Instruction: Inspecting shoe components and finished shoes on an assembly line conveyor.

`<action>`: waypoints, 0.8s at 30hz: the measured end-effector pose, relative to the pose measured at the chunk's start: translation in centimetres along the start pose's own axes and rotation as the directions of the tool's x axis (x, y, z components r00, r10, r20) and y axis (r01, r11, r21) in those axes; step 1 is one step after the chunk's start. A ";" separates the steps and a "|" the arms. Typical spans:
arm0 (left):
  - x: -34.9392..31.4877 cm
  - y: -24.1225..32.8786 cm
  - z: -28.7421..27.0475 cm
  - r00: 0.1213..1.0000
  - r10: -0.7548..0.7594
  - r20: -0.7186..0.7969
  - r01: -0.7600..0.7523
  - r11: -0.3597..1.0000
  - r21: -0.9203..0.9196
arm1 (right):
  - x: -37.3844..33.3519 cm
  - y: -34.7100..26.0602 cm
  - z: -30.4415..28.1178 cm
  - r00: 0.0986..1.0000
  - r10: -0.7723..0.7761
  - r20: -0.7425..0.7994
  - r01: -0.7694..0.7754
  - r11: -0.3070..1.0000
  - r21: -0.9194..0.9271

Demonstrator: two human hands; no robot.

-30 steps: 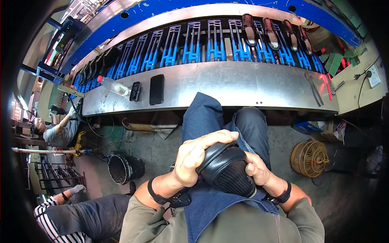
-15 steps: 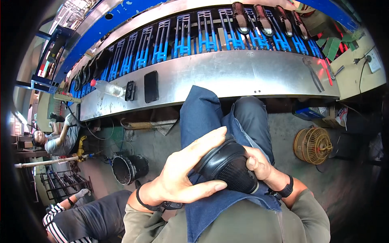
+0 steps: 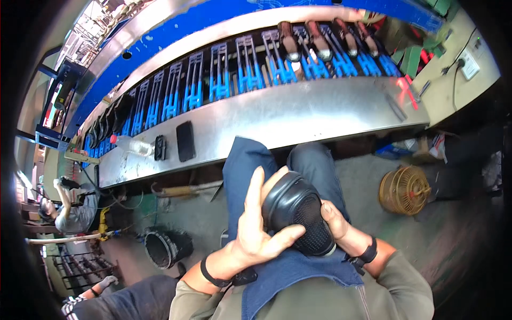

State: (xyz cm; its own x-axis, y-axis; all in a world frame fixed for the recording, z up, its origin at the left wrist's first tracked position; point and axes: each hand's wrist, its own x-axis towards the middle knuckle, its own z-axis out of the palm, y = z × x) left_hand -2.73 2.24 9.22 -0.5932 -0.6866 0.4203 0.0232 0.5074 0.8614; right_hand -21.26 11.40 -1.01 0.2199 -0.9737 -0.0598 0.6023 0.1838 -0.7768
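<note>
A black shoe (image 3: pixel 301 213) with a dotted, textured face is held over my lap, tilted, its rounded end pointing away from me. My left hand (image 3: pixel 258 226) wraps its left side, thumb across the dotted face and fingers stretched along the far left edge. On the other side my right hand (image 3: pixel 336 221) grips the shoe, with the thumb on top and the other fingers mostly hidden beneath. A dark blue apron (image 3: pixel 301 280) covers my lap below the shoe.
Ahead runs a metal bench (image 3: pixel 229 136) with a phone (image 3: pixel 185 141), a plastic bottle (image 3: pixel 133 145) and a pair of pliers (image 3: pixel 395 106). Behind it, blue racks (image 3: pixel 220 72) carry several brown shoes (image 3: pixel 318 40). A bucket (image 3: pixel 162 249) and a wicker basket (image 3: pixel 404 189) stand on the floor. Two people are at left.
The shoe has turned in my hands, so its dotted face shows more toward me. My left fingers now point more forward. The view has shifted, moving the bench lower and leftward.
</note>
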 end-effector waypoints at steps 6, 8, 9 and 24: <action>2.3 0.2 0.4 0.997 0.004 0.082 -0.017 0.987 0.162 | 1.2 -2.0 2.3 0.981 0.064 -0.183 0.028 0.886 0.462; 3.5 -0.2 -0.2 0.983 0.071 0.167 -0.110 0.964 0.241 | 0.9 -1.8 2.0 0.983 0.084 -0.161 0.033 0.789 0.613; 3.5 -0.8 -0.5 0.983 0.050 0.179 -0.085 0.978 0.192 | 0.9 -1.9 2.0 0.983 0.092 -0.160 0.026 0.787 0.616; 4.4 0.9 -2.2 0.966 -0.031 0.255 -0.011 0.987 0.160 | 1.2 -1.3 1.7 0.988 0.156 0.012 -0.095 0.539 0.837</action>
State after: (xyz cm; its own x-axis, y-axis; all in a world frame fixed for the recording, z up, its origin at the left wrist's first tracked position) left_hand -3.53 -1.47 12.48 -0.7794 -0.5463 0.3067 -0.0997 0.5914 0.8002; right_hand -20.46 10.20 1.05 0.3203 -0.9314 -0.1732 0.9459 0.3045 0.1117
